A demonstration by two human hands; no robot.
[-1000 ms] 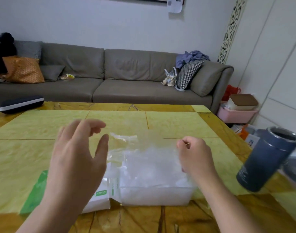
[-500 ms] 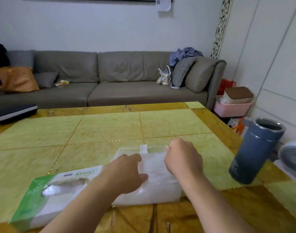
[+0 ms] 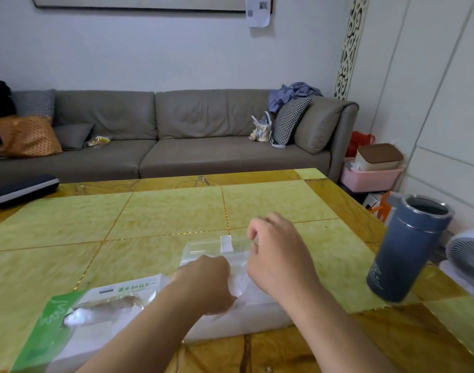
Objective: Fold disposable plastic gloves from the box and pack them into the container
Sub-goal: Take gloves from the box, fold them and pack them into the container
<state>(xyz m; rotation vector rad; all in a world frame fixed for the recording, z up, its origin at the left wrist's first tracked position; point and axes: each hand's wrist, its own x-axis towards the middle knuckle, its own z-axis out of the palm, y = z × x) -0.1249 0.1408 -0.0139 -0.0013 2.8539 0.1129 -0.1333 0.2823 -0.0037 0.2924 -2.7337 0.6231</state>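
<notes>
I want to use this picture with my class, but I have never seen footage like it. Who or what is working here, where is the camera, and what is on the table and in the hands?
No machine: a person works with bare hands, filmed by a camera worn on the head, looking forward and down. On the yellow table lie a green and white glove box, a clear plastic container and a blue flask. The left hand presses into the container; the right hand hovers above it, fingers curled. Whether either grips a glove is unclear. A grey sofa stands behind.

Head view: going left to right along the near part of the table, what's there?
Glove box → left hand → clear container → right hand → blue tumbler.
</notes>
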